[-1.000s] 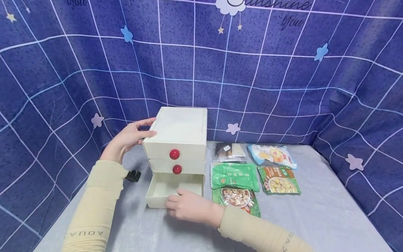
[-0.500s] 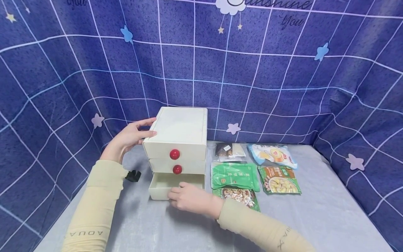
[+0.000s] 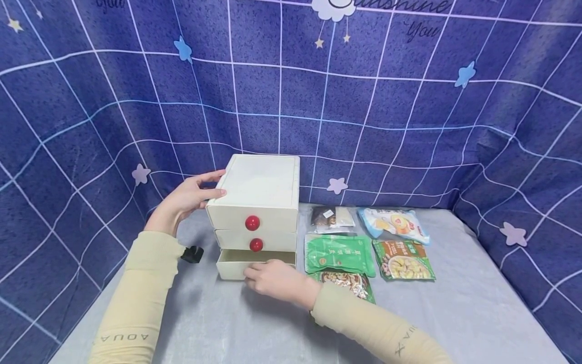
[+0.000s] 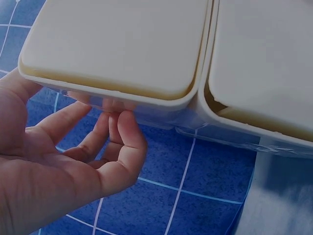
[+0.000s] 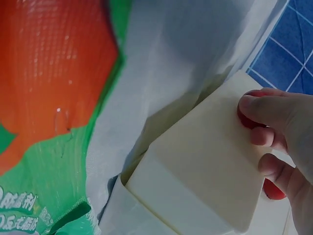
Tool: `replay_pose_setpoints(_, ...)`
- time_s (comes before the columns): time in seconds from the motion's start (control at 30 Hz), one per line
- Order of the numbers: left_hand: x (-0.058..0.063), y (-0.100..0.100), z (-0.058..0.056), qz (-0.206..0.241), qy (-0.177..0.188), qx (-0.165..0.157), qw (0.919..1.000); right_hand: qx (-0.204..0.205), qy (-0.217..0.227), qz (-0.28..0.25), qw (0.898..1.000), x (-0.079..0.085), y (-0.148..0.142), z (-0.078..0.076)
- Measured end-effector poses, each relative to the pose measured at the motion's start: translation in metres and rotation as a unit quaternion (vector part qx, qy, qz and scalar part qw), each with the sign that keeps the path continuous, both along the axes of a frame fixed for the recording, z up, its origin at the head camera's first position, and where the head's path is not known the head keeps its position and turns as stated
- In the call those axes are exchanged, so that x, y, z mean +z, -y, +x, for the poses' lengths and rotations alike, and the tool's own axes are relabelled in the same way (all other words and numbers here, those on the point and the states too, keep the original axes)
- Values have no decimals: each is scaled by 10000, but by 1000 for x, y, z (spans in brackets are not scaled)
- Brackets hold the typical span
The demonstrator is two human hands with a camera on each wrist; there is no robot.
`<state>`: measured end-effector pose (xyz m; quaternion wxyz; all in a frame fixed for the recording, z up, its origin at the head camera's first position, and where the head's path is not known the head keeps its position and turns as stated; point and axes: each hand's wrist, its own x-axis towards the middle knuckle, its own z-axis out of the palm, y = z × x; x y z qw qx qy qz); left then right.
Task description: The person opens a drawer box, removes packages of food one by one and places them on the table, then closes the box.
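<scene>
A white cabinet (image 3: 259,177) with three stacked drawers stands on the table. Against its upper left side rests my left hand (image 3: 186,197), thumb at the top edge; in the left wrist view its bent fingers (image 4: 129,142) touch the side wall. The bottom drawer (image 3: 232,269) sticks partly out, its inside mostly hidden. My right hand (image 3: 277,280) is at that drawer's front. In the right wrist view, its thumb and fingers pinch a round red knob (image 5: 249,110). The upper drawers, each with a red knob (image 3: 252,223), are closed.
Right of the cabinet lie several food packets: a dark clear-wrapped one (image 3: 332,217), a green pouch (image 3: 338,254), a green printed packet (image 3: 347,284), a blue-white bag (image 3: 394,225) and a brown-green packet (image 3: 403,260). A small black object (image 3: 193,254) sits by my left wrist. A blue curtain (image 3: 386,126) hangs behind.
The bottom drawer has slid inward with my right hand at its front, so less of its inside shows. My left hand has stayed on the cabinet's side.
</scene>
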<state>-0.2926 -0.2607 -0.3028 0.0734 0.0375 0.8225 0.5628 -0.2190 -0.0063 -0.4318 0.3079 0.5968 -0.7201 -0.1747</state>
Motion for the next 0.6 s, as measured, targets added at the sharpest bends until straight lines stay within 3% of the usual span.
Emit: replay_pose_setpoints(0.6, -1, 1, -1, -81, 16, 54, 10000, -261, 161, -115, 9995, -5, 3, -19)
